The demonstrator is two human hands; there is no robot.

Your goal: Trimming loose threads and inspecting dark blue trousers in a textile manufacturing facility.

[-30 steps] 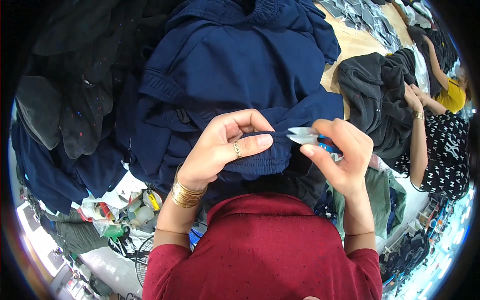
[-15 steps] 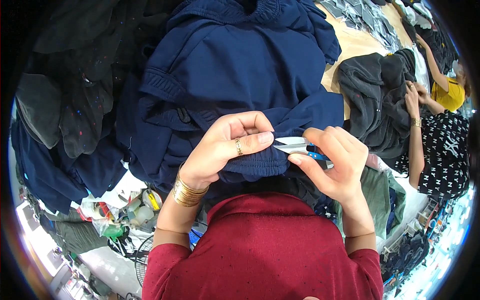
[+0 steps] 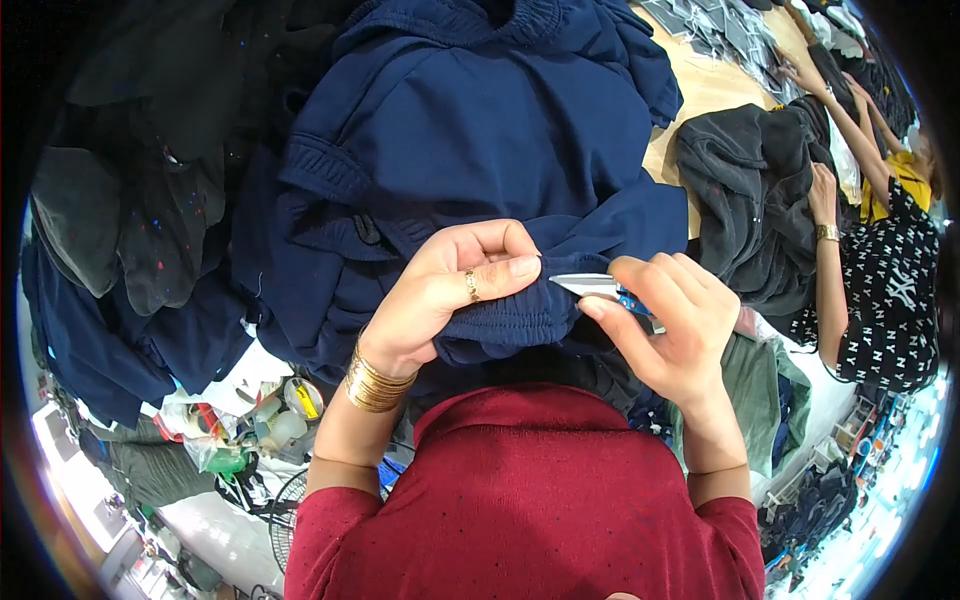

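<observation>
Left hand [image 3: 440, 300] pinches the ribbed hem of the navy garment [image 3: 480, 130], fingers clamped together on a fold of cloth, thumb on top, pulling the edge up taut, likely so the seam stands clear for trimming. Right hand [image 3: 670, 330] is closed around small snips [image 3: 600, 287] with a blue handle; the silver blades point left at the pinched hem, tips just beside the left thumb. Whether the blades are shut or slightly apart cannot be told. The garment lies bunched over the person's lap and spreads up across the worktop [image 3: 700, 90], hem held close to the chest above the red shirt [image 3: 530, 500], probably for a near look.

Around: a heap of dark and navy clothes [image 3: 130, 230] on the left, paint-speckled in places. A black garment [image 3: 740, 200] lies on the right of the worktop, worked on by a co-worker's hand [image 3: 822, 195] with a gold bracelet. Grey pieces [image 3: 720, 30] are stacked at the top right. Clutter of bags and bottles [image 3: 250, 420] and a fan sit down on the floor at left. Nothing lies between snips and hem; the left thumb is the nearest thing at risk.
</observation>
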